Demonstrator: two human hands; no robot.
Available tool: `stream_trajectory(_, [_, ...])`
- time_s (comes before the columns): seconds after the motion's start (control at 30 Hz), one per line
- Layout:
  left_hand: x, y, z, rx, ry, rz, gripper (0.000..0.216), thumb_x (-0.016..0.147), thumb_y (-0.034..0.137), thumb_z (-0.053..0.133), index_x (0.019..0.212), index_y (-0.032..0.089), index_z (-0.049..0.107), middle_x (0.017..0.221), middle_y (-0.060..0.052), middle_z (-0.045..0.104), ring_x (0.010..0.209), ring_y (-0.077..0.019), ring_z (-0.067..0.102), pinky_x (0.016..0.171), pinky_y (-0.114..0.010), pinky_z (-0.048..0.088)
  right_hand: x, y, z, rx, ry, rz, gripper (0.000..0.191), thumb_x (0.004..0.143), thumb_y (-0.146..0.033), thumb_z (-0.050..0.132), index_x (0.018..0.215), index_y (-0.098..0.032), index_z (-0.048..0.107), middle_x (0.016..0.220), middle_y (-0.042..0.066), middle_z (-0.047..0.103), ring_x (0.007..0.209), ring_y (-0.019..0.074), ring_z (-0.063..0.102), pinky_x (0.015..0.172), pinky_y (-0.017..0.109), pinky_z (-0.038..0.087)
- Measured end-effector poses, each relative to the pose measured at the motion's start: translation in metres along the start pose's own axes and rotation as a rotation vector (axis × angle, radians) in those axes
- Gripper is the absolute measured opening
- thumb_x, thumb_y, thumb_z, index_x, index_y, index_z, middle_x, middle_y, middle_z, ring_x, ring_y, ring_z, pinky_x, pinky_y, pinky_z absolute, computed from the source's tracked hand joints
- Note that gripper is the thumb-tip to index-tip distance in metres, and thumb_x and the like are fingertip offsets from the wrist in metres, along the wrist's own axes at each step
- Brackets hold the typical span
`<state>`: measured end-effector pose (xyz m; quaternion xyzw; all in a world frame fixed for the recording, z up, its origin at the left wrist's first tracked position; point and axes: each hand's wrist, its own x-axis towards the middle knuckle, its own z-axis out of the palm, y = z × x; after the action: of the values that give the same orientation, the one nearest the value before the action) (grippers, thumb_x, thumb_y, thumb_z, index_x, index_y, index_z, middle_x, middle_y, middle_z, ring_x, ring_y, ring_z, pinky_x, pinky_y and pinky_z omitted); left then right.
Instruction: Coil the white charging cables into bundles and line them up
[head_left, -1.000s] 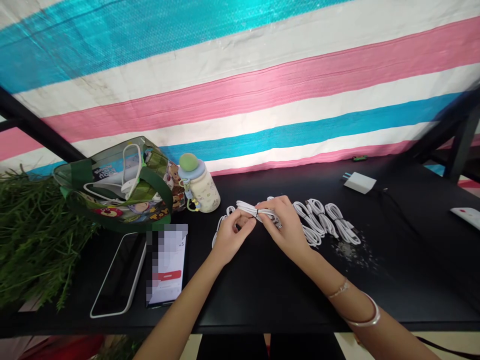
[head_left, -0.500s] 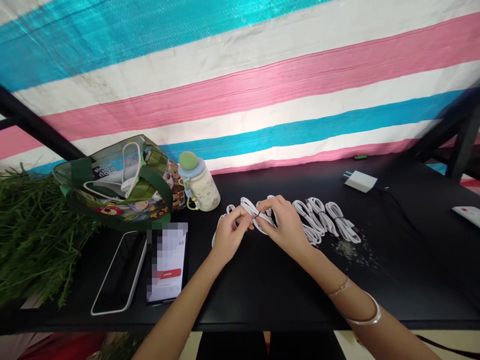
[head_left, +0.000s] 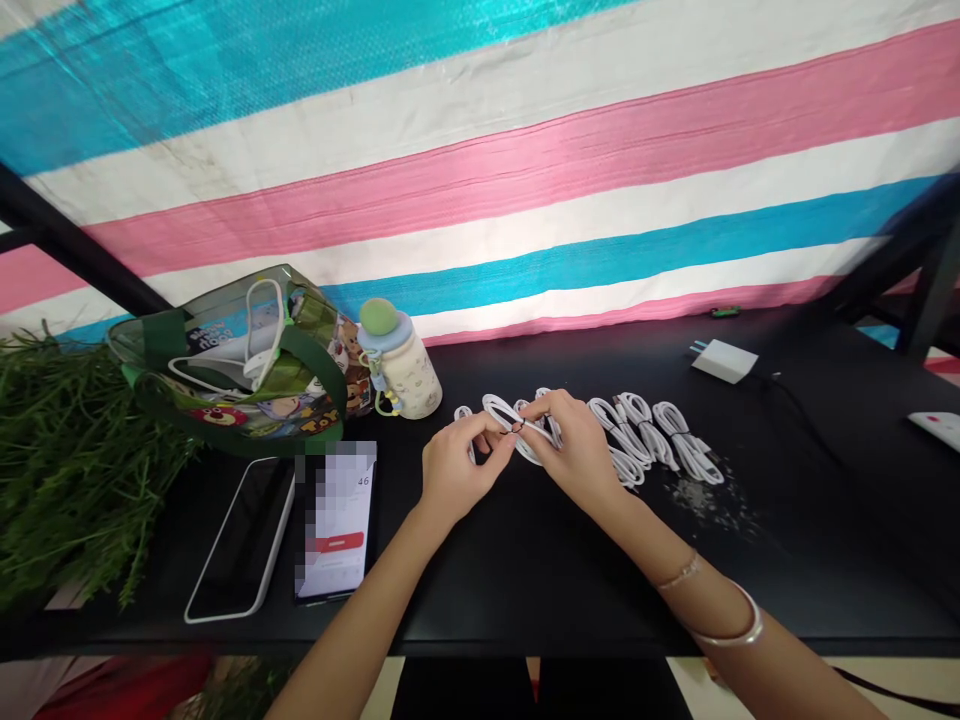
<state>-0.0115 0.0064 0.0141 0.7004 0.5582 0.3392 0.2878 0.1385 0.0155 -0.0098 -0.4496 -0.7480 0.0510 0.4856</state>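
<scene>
Both my hands work at the middle of the black table [head_left: 525,590]. My left hand [head_left: 456,468] and my right hand [head_left: 571,448] pinch a coiled white cable [head_left: 499,408] between their fingertips. A thin dark tie [head_left: 517,427] shows at the pinch, partly hidden by my fingers. To the right lies a row of several bundled white cables [head_left: 651,440], and my right hand's edge is close to them. A further small white loop [head_left: 463,413] lies just beyond my left hand.
A white charger [head_left: 724,361] with a black cord sits at the right. On the left are a clear green-trimmed cartoon bag [head_left: 225,370], a cream bottle [head_left: 401,370], several leafy green stems [head_left: 75,470], and two phones [head_left: 240,540] [head_left: 336,520]. Striped tarpaulin [head_left: 480,190] hangs behind.
The cable loops between my hands have opened wider, and my fingers have shifted at the dark tie. My hands sit slightly further apart. The camera view has tilted a little.
</scene>
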Motion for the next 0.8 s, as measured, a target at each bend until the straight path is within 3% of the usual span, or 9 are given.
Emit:
stream_trajectory(0.23, [-0.001, -0.001, 0.002, 0.136, 0.070, 0.010, 0.025, 0.079, 0.034, 0.053, 0.058, 0.020, 0.053, 0.058, 0.002, 0.053, 0.056, -0.0121, 0.045, 0.057, -0.022, 0.030, 0.000, -0.004, 0.000, 0.112, -0.008, 0.043, 0.011, 0.086, -0.021, 0.051, 0.076, -0.023, 0.051, 0.066, 0.000, 0.062, 0.062, 0.0170, 0.059, 0.058, 0.030, 0.044])
stream_trajectory(0.6, [-0.002, 0.000, 0.002, 0.101, 0.013, -0.040, 0.023, 0.083, 0.036, 0.048, 0.069, 0.022, 0.060, 0.063, 0.002, 0.061, 0.059, -0.0137, 0.051, 0.060, -0.022, 0.033, -0.002, -0.008, 0.002, 0.321, 0.018, 0.205, 0.006, 0.084, -0.026, 0.050, 0.079, -0.024, 0.049, 0.069, -0.001, 0.059, 0.064, 0.0159, 0.058, 0.061, 0.030, 0.047])
stream_trajectory(0.8, [-0.001, -0.002, 0.002, 0.036, -0.016, -0.081, 0.021, 0.084, 0.034, 0.045, 0.073, 0.024, 0.059, 0.060, 0.004, 0.059, 0.057, -0.0138, 0.054, 0.058, -0.022, 0.031, -0.002, -0.010, 0.004, 0.530, -0.064, 0.377, 0.013, 0.085, -0.030, 0.049, 0.076, -0.024, 0.041, 0.062, -0.004, 0.056, 0.055, 0.0133, 0.053, 0.058, 0.030, 0.043])
